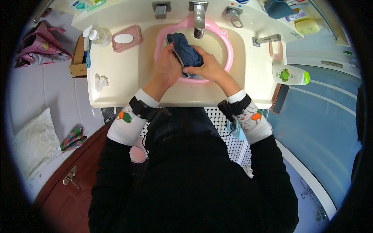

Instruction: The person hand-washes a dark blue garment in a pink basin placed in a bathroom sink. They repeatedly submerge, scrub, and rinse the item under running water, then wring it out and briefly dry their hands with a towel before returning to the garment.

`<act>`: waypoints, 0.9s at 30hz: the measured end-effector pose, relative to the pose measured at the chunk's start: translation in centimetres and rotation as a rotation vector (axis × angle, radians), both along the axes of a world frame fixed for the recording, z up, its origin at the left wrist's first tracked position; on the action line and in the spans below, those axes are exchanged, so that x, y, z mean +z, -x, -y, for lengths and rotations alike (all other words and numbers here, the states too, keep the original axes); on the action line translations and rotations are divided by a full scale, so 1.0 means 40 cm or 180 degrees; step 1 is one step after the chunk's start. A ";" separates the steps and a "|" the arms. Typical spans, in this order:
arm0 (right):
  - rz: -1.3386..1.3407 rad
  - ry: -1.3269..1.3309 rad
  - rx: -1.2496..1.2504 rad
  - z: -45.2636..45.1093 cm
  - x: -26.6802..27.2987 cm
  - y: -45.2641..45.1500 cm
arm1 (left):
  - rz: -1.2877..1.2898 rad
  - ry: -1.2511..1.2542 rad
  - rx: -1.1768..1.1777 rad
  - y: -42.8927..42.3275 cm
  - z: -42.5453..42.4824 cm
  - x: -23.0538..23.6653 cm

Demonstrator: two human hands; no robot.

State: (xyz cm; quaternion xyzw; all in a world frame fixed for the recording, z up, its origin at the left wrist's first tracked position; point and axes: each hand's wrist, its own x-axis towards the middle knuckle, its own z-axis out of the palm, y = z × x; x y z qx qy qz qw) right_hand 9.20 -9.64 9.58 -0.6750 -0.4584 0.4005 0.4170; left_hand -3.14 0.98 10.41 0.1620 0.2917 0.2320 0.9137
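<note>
Both hands hold a bunched dark blue cloth (186, 51) over a pink plastic basin (230, 55) in the sink (239, 72). My left hand (169, 67) grips the cloth from its left side, fingers towards the faucet. From the right, my right hand (208, 65) is wrapped about the lower part of the cloth, its thumb across the front. A lighter edge shows along the cloth's left side. The chrome faucet spout (199, 26) reaches over the basin's far rim, just beyond the hands. The cloth hides part of the basin's inside.
On the counter's left are a pink soap dish (137, 32) with white soap (123, 38), a clear pump bottle (102, 37), a blue-handled brush (88, 58) and a crumpled white tissue (101, 82). A shampoo bottle (290, 75) lies at the right edge, below a chrome lever (266, 40).
</note>
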 end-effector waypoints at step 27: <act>0.1240 0.0246 -0.0100 -0.014 0.032 0.017 | 0.0276 -0.0209 -0.0259 0.055 0.018 0.007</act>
